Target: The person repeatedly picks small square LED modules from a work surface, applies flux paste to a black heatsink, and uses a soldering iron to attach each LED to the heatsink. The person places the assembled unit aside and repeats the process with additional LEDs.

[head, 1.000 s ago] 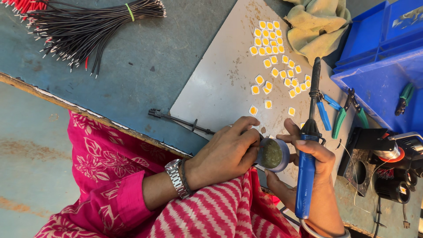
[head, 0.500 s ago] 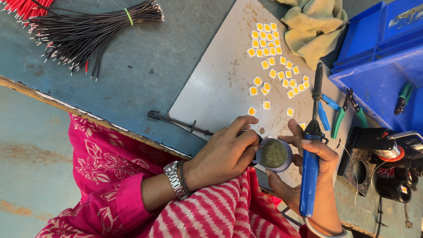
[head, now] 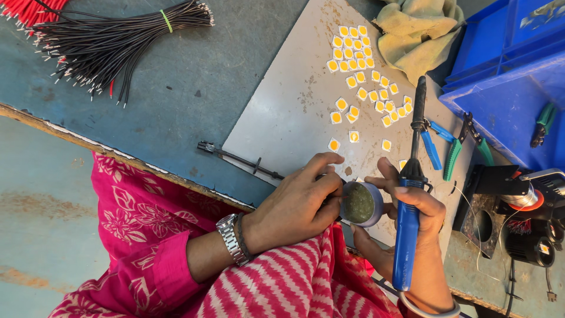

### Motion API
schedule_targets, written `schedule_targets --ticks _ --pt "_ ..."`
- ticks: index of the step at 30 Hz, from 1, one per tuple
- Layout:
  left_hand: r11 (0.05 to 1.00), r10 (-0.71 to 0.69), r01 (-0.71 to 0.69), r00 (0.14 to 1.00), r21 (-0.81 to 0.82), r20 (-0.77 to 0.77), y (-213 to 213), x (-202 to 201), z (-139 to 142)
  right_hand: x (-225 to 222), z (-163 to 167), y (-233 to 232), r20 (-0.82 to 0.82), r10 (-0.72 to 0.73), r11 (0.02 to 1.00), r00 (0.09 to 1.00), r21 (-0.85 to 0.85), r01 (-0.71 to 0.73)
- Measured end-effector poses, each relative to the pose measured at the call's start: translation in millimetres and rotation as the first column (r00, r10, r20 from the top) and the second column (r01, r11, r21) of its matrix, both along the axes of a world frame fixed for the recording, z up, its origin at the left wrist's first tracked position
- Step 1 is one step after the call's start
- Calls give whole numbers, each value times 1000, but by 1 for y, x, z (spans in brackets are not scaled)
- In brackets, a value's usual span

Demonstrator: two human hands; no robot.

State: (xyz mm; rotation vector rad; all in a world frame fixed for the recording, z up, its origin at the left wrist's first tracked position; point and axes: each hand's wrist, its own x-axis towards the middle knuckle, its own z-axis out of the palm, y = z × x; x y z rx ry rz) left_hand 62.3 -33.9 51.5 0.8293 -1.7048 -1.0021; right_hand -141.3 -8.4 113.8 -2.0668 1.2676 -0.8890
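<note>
worn blue-grey workbench [head: 194,100] w/ chipped wood edge, teal floor [head: 41,212] below, even daylight.

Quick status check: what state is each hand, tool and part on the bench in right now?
left hand: gripping the small round tin
small round tin: open, dark paste showing
right hand: holding the soldering iron
soldering iron: tip raised off the plate
black wire bundle: tied with a band
yellow chips: loose on the metal plate
</note>
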Motion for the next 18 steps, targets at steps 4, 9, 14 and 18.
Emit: schedule_targets --ticks 4,9,14,18 --pt "1000 -19 19 1000 15 10 -1 -1 -2 0 5 0 -72 34 999 997 -9 -34" --pt "1000 -5 5 1000 -23 13 0 -2 -3 3 6 1 -28 27 1000 999 5 -27" --pt "1000 -2 2 1000 -11 12 0 -2 -3 4 4 2 -22 22 1000 999 -3 -23" --pt "1000 7 -7 1000 -1 3 1 -3 -3 5 2 2 -10 22 1000 1000 -8 -22"
